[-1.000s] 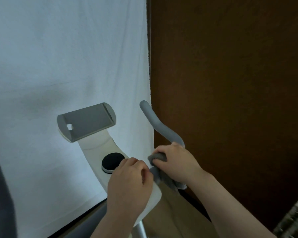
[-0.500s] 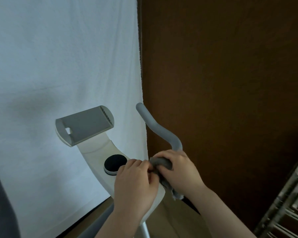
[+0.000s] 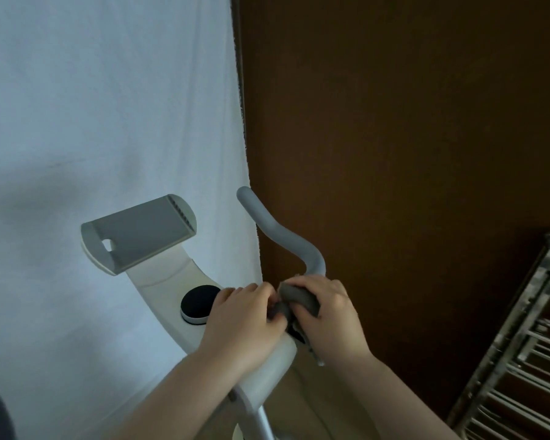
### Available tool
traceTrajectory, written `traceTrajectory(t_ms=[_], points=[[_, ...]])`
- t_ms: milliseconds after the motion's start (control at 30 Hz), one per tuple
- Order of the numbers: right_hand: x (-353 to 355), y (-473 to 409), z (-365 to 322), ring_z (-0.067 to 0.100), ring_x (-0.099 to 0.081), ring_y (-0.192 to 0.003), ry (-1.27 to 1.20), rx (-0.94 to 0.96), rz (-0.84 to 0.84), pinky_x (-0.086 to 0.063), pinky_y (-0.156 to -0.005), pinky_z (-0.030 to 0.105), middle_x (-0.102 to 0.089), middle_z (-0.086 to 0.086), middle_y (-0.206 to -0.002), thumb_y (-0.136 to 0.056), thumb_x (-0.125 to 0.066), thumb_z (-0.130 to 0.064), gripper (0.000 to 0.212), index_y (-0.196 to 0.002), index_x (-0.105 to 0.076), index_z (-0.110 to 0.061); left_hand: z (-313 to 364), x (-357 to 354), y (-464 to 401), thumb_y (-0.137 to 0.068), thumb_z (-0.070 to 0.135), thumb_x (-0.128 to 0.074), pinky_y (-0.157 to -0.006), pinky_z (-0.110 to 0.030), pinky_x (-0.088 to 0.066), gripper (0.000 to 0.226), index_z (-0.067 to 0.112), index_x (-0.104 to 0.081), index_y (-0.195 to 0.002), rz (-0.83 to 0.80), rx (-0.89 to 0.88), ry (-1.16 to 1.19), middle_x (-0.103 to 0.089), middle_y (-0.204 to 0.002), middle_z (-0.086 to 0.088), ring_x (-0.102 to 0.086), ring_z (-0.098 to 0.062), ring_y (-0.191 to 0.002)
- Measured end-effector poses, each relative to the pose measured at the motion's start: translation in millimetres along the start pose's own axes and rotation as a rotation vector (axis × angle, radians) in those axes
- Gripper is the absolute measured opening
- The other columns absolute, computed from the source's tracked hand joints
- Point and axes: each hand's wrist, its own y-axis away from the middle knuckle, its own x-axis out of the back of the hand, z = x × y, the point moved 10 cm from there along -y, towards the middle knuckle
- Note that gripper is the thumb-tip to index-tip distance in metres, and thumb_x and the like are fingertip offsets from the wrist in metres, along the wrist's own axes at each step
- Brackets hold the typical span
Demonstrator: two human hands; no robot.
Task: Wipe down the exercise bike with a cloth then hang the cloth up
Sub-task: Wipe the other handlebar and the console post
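Both hands on the cloth (image 3: 299, 296), bunched at the base of the bike's handlebar (image 3: 283, 239). My right hand (image 3: 331, 319) grips it, fingers curled over. My left hand (image 3: 245, 325) pinches its near end, resting on the console (image 3: 172, 281).

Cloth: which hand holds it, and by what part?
Both hands: right hand wraps the bunched cloth round the handlebar base; left hand pinches its near end.

From my feed: the cloth (image 3: 299, 300) mostly hidden under both hands; the metal rack (image 3: 521, 360) cut off at lower right.
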Motion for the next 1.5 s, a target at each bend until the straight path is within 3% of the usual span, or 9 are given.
traceTrajectory(t_ms=[133, 267, 367, 767, 933, 1033, 1333, 1433, 1500], points=[[-5, -1, -3, -0.001, -0.046, -0.109, 0.033, 0.075, -0.104, -0.041, -0.087, 0.013, -0.060, -0.022, -0.111, -0.088, -0.060, -0.016, 0.034, -0.116, -0.064, -0.037, -1, -16, -18, -0.090, 0.042, -0.051, -0.075, -0.035, -0.043, 0.018, 0.025, -0.045, -0.092, -0.230, 0.064, 0.036, -0.055, -0.082, 0.009, -0.054, -0.013, -0.077], [9, -8, 8, 0.006, -0.051, -0.105, -0.004, 0.027, 0.010, -0.046, -0.082, 0.017, -0.061, -0.020, -0.106, -0.087, -0.061, -0.012, 0.033, -0.113, -0.067, -0.032, -10, -27, -31, -0.082, 0.049, -0.053, -0.075, -0.038, -0.053, 0.028, 0.025, -0.058, -0.096, -0.330, 0.189, 0.143, -0.063, -0.088, 0.003, -0.061, -0.017, -0.082], [3, -3, 5, 0.000, -0.048, -0.108, -0.034, 0.090, -0.027, -0.043, -0.086, 0.013, -0.062, -0.022, -0.110, -0.086, -0.061, -0.011, 0.038, -0.115, -0.066, -0.035, -8, -31, -34, -0.080, 0.048, -0.052, -0.063, -0.030, -0.043, 0.021, 0.028, -0.055, -0.086, -0.307, 0.184, 0.147, -0.060, -0.083, 0.005, -0.058, -0.013, -0.078], [6, -6, 40, 0.004, -0.051, -0.110, -0.168, 0.079, 0.144, -0.039, -0.092, 0.011, -0.057, -0.020, -0.117, -0.085, -0.068, -0.010, 0.040, -0.119, -0.063, -0.031, -5, -28, -35, -0.084, 0.048, -0.058, -0.065, -0.020, -0.044, 0.025, 0.036, -0.058, -0.106, -0.262, 0.150, 0.124, -0.063, -0.089, 0.015, -0.060, -0.002, -0.079], [-9, 2, 45, 0.013, -0.055, -0.117, -0.406, 0.082, 0.124, -0.047, -0.095, 0.027, -0.054, -0.018, -0.120, -0.088, -0.062, -0.013, 0.034, -0.117, -0.062, -0.031, -3, -33, -36, -0.082, 0.045, -0.059, -0.062, -0.018, -0.038, 0.021, 0.037, -0.054, -0.101, -0.308, 0.123, 0.096, -0.061, -0.087, 0.015, -0.059, -0.002, -0.077], [-5, 6, 51, 0.009, -0.054, -0.117, -0.480, -0.016, 0.231, -0.047, -0.095, 0.022, -0.055, -0.015, -0.119, -0.090, -0.062, -0.006, 0.036, -0.115, -0.060, -0.031, 3, -35, -35, -0.083, 0.044, -0.058, -0.060, -0.018, -0.036, 0.020, 0.037, -0.050, -0.100, -0.330, 0.092, 0.078, -0.060, -0.085, 0.016, -0.058, -0.002, -0.074], [-5, 13, 46, 0.004, -0.051, -0.119, -0.478, 0.001, 0.201, -0.040, -0.096, 0.012, -0.053, -0.004, -0.122, -0.090, -0.064, -0.008, 0.032, -0.116, -0.062, -0.025, 8, -42, -44, -0.076, 0.040, -0.063, -0.058, -0.026, -0.040, 0.025, 0.028, -0.047, -0.091, -0.399, 0.070, 0.071, -0.059, -0.080, 0.006, -0.055, -0.009, -0.070], [0, 9, 46, 0.006, -0.052, -0.119, -0.394, 0.094, 0.121, -0.044, -0.097, 0.018, -0.053, -0.008, -0.124, -0.089, -0.064, -0.007, 0.034, -0.118, -0.063, -0.024, 10, -40, -43, -0.077, 0.040, -0.065, -0.056, -0.023, -0.035, 0.025, 0.028, -0.045, -0.088, -0.372, 0.046, 0.064, -0.057, -0.076, 0.007, -0.052, -0.008, -0.067], [14, -2, 64, 0.001, -0.052, -0.116, -0.344, -0.009, 0.196, -0.047, -0.095, 0.021, -0.053, -0.011, -0.121, -0.089, -0.064, -0.005, 0.036, -0.117, -0.062, -0.027, 9, -38, -42, -0.080, 0.041, -0.064, -0.055, -0.020, -0.032, 0.025, 0.030, -0.045, -0.090, -0.355, 0.041, 0.055, -0.056, -0.078, 0.010, -0.052, -0.007, -0.067]])
